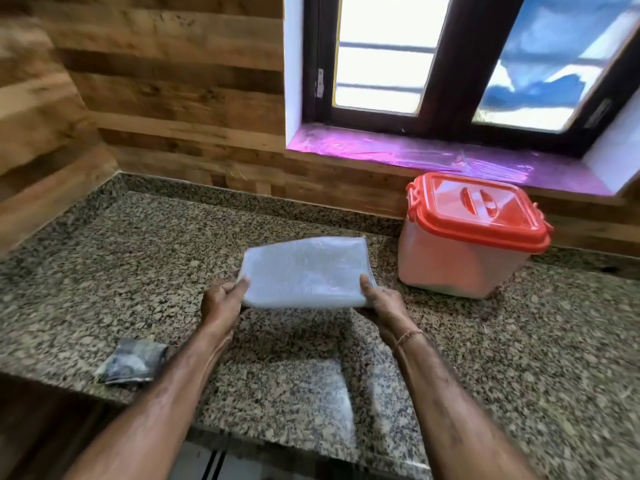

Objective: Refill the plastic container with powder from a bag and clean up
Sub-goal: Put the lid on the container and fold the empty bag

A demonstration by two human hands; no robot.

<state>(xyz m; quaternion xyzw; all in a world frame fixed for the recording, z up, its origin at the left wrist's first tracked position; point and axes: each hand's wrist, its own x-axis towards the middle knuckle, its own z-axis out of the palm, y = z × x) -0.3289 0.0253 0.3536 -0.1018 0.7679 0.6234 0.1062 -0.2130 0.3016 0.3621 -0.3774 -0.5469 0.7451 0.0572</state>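
A folded white woven bag [306,271] is held flat above the granite counter [145,265]. My left hand [221,299] grips its near left corner and my right hand [381,301] grips its near right corner, thumbs on top. To the right, against the back wall, stands the translucent plastic container [460,261] with an orange lid [481,211] clipped shut on it. The container's walls look pale and cloudy, so I cannot tell how full it is.
A small crumpled dark plastic packet [133,360] lies near the counter's front left edge. Wood-panelled walls close the left and back. A window with a purple-lined sill [450,155] sits above the container.
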